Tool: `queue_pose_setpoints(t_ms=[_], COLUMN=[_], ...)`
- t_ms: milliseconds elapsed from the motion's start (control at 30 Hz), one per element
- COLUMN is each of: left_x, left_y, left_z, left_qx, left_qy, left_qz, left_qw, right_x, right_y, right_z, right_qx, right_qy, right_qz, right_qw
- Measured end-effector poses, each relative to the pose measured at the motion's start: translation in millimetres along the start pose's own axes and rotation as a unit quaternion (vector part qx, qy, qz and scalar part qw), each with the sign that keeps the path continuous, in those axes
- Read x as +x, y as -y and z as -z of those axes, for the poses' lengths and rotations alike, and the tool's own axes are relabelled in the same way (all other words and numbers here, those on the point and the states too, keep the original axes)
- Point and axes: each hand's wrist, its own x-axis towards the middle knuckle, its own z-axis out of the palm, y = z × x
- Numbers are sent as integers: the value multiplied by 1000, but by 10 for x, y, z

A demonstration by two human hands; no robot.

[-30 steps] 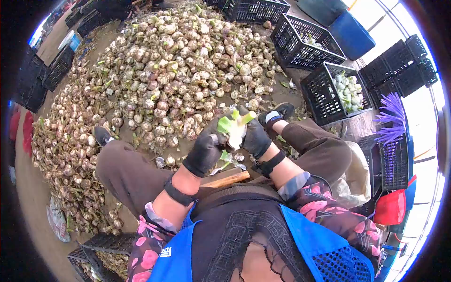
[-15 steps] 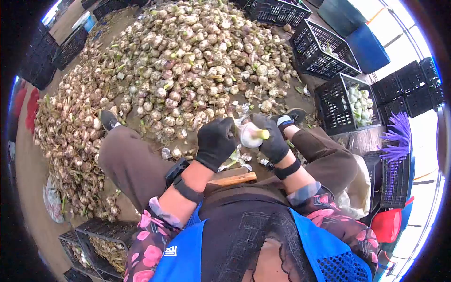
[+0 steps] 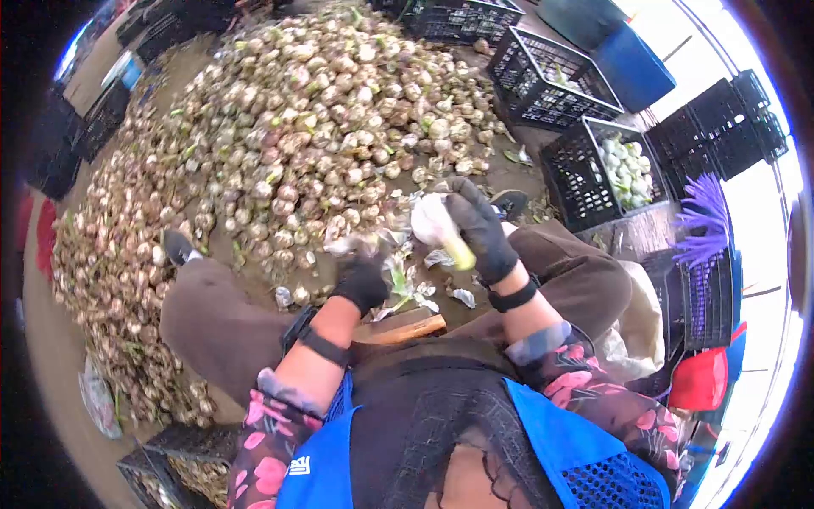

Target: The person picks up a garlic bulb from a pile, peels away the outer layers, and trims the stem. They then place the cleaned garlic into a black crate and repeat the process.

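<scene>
In a black glove, my right hand (image 3: 482,227) is closed around a white garlic bulb (image 3: 430,220), whose cut yellow-green stem points down toward me. My left hand (image 3: 363,278), also gloved in black, is apart from the bulb, to its lower left. Its fingers are curled and smeared by motion, with pale garlic skin (image 3: 346,246) at their tips. Scraps of peel (image 3: 411,293) lie on the ground below the hands. Across my lap side is a wooden piece (image 3: 403,329).
A large heap of unpeeled garlic (image 3: 314,127) spreads in front and left. At right, a black crate (image 3: 572,182) holds cleaned white bulbs (image 3: 627,174); another black crate (image 3: 543,102) stands behind it. Purple ties (image 3: 705,220) and a red container (image 3: 699,379) are at far right.
My left hand has pulled away from the bulb, down and left. My right hand has kept the bulb and moved slightly up, its stem now tilted downward. The whole view has shifted a little.
</scene>
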Motion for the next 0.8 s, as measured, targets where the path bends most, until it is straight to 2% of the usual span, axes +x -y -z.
queue_pose_setpoints(t_ms=[33,67,100,133,167,233,267,333,367,400,433,500,533,567,633,667,700,733,767,800], left_x=[20,38,46,54,-8,88,54,41,46,62,53,55,86,102,117,110,87,64,52,46], left_y=[-111,-142,-125,-123,-278,-472,-521,-618,-638,-633,-636,-626,-601,-590,-590,-591,-616,-629,-614,-590], left_z=[360,631,776,716,1034,931,912,998,1029,1025,1021,1040,950,898,874,895,988,1040,1051,1067], left_qx=[-18,-174,-325,-690,-749,-664,-728,-737,-747,-735,-735,-702,-693,-693,-583,-583,-479,-366,-364,-331], left_qy=[-102,-53,-2,33,75,-9,-11,-42,-72,-90,-89,-90,-106,-107,-202,-206,-260,-309,-311,-328], left_qz=[31,75,122,110,97,24,82,80,73,57,57,101,107,106,47,48,23,-1,1,-12], left_qw=[994,980,938,715,651,747,681,670,657,670,669,700,706,705,786,785,838,878,878,885], right_x=[-5,-20,-39,-55,-64,-48,-62,-72,-66,-64,-55,-13,-21,-45,-85,-86,-81,-81,-74,-63], right_y=[-99,-172,-202,-232,-258,-298,-244,-176,-217,-253,-278,-324,-393,-421,-309,-185,-135,-107,-70,-5], right_z=[-60,-74,-84,-108,-156,-304,-337,-372,-374,-360,-315,-194,-189,-188,-251,-287,-340,-393,-444,-488], right_qx=[244,234,238,182,127,-17,-62,-106,-9,87,86,289,259,258,8,-59,-59,-119,-178,-158], right_qy=[-75,-82,-79,-65,-51,-3,3,10,-2,-15,-15,-74,-115,-115,-84,-51,-48,-66,-83,-99], right_qz=[-156,-121,-127,-126,-122,-29,-44,-61,-67,-73,-74,-151,-166,-165,-94,-71,-70,-37,-2,11], right_qw=[954,961,960,973,983,999,997,992,998,993,993,942,945,945,992,994,995,990,981,982])
